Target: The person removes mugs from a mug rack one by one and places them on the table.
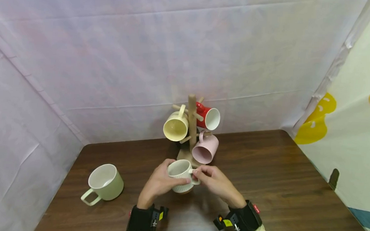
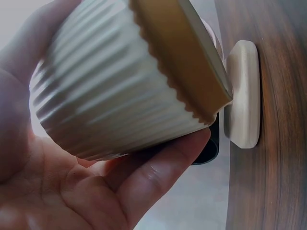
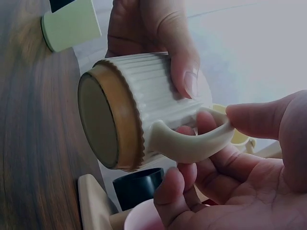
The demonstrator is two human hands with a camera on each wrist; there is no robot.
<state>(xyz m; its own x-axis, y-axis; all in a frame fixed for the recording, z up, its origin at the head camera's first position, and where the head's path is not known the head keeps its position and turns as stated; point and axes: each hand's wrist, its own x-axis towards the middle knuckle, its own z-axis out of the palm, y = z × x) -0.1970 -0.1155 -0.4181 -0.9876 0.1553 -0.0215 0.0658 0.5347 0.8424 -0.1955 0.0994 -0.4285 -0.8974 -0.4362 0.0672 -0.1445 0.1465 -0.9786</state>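
Both hands lift the ribbed cream ceramic mug [image 1: 180, 175] upright, mouth up, handle rightward; left hand [image 1: 158, 184] wraps its body, right hand [image 1: 216, 182] pinches the handle.

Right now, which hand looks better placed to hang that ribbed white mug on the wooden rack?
Probably the right hand: it pinches the ribbed mug's handle and sits nearer the mug tree. The left hand only cups the body.

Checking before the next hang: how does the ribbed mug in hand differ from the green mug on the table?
The ribbed white mug is fluted with a brown base; the green mug is smooth. The ribbed one is held off the table by both hands; the green one lies tilted on the table, untouched. Both have one handle.
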